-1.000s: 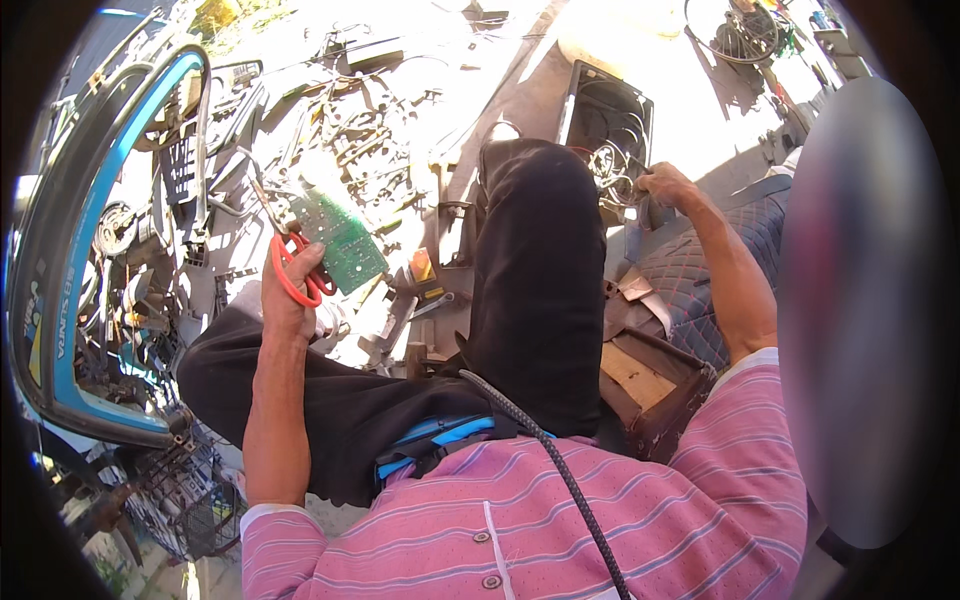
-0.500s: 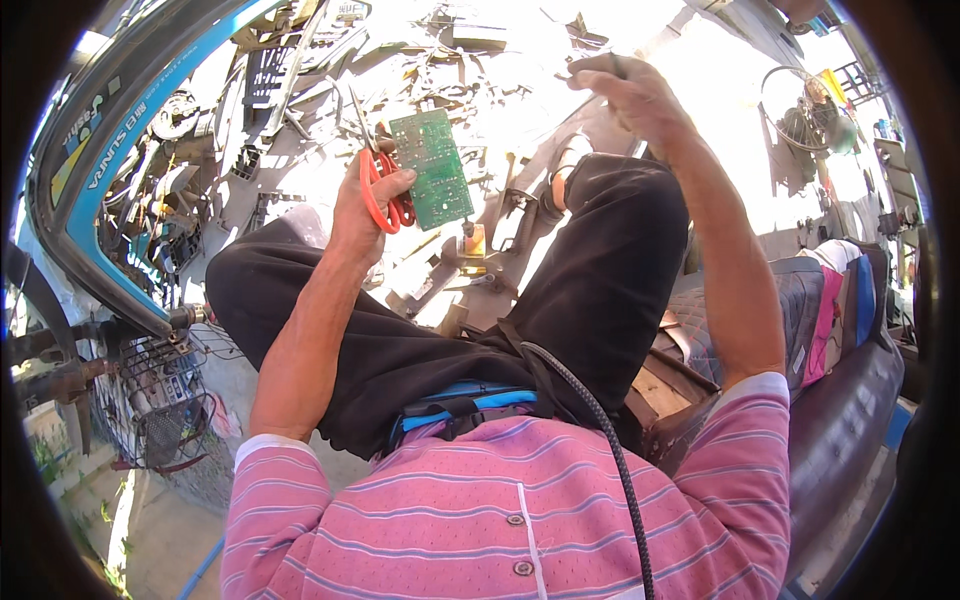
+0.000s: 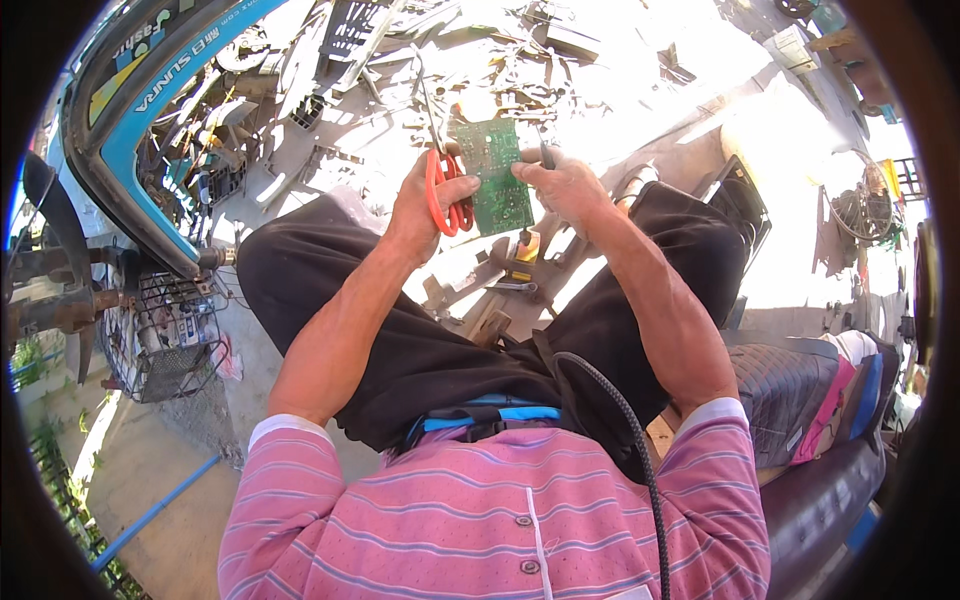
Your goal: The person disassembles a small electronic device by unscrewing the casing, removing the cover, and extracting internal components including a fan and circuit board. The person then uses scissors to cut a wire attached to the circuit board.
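Note:
In front of my knees a green circuit board (image 3: 492, 180) is held up between my two hands. My left hand (image 3: 412, 212) is closed around red-handled scissors (image 3: 434, 195), blades pointing away from me, and its thumb presses the board's left edge. My right hand (image 3: 572, 192) pinches the board's right edge with its thumb on top. A small dark object (image 3: 546, 156) sticks up from the right hand's fingers; its kind is too small to make out. Below the board, a yellow and dark item (image 3: 524, 255) lies on the ground between my legs.
Scrap parts (image 3: 515, 95) lie strewn over the sunlit ground ahead. A blue and black vehicle frame (image 3: 135, 150) stands at the left, above a wire basket (image 3: 165, 335). To the right are a dark padded seat (image 3: 780, 395) and a wire-spoked wheel (image 3: 862, 205).
My right hand has come down and left from the far right and taken hold of the board's right edge. The view has shifted, and the left hand still holds the scissors and board.

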